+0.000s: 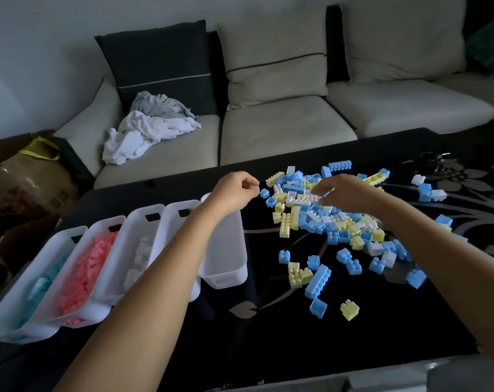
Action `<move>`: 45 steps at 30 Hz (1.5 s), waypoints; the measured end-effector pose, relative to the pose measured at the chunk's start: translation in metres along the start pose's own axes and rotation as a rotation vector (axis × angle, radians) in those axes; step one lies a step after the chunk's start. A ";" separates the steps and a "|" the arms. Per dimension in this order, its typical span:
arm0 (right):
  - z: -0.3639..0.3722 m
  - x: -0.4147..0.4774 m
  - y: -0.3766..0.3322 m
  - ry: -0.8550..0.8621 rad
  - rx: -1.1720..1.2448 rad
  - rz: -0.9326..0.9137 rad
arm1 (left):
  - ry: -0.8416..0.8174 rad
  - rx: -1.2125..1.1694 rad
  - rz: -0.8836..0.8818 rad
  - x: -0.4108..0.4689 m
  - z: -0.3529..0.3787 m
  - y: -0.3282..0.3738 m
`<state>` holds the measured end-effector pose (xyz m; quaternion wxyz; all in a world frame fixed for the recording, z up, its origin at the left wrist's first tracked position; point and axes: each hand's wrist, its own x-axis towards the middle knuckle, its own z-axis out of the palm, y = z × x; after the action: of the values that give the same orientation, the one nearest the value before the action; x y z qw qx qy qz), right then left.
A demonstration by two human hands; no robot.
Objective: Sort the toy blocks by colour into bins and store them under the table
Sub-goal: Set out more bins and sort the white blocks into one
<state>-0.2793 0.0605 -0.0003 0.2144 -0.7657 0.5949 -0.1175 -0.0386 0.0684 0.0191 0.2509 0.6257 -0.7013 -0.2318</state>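
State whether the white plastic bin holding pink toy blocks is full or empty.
Mostly full: pink blocks cover the white plastic bin from end to end, close to its rim.

Dim, cool indoor light, dark vignetted corners, wide-angle bowing, slightly soft

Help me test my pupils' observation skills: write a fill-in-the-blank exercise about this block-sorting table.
1. The bin second from the left holds ____ blocks.
2. The pile on the table mixes blue, white and ____ blocks.
3. The left hand pinches a small ____ block.
4. The crumpled clothes lie on the ____.
Missing words: pink; yellow; white; sofa.
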 end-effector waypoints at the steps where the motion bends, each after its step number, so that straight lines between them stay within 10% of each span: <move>1: 0.004 0.000 0.005 0.010 -0.014 -0.020 | -0.020 0.050 -0.006 0.012 0.005 0.001; 21: 0.046 -0.002 0.020 -0.090 -0.321 -0.276 | -0.229 0.578 -0.149 0.113 0.070 -0.014; 33: 0.045 -0.002 0.029 -0.085 -0.097 -0.217 | -0.123 0.113 -0.436 0.118 0.067 -0.003; 45: 0.045 -0.002 0.028 -0.085 -0.075 -0.194 | -0.308 0.248 -0.340 0.126 0.078 0.009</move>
<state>-0.2845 0.0656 -0.0526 0.1985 -0.8314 0.5125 -0.0827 -0.1067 -0.0554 -0.0272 0.0198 0.7179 -0.6390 -0.2754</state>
